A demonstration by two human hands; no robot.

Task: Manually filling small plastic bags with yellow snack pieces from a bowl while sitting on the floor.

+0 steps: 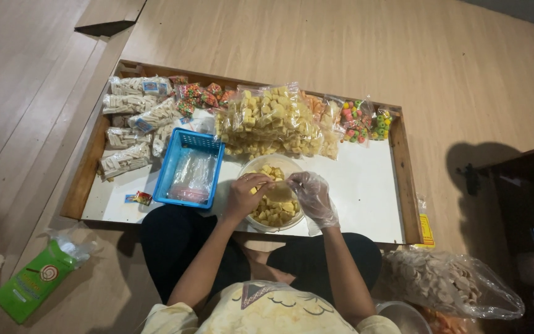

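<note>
both my hands over the white bowl of yellow snack cubes, at 6 o'clock on the tray bench, right in front of my knees. left hand bare, fingers pinched on the mouth of a small clear bag held over the bowl. right hand in a clear plastic glove, fingers closed on the same bag's other side.

packages by place:
- blue mesh basket at 9 o'clock of the bowl, touching-close, holds empty clear bags.
- pile of filled clear packs of yellow cubes at 12 o'clock, just behind the bowl.
- packs of coloured ring candies at 1 o'clock, by the tray's far rim.
- pale stick-biscuit packs with blue labels at 10 o'clock, far left corner.
- small red-yellow wrapper at 9 o'clock, near edge.
- green flat pouch with round spiral mark on the floor at 8 o'clock.
- big clear bag of beige chips on the floor at 4 o'clock.
</note>
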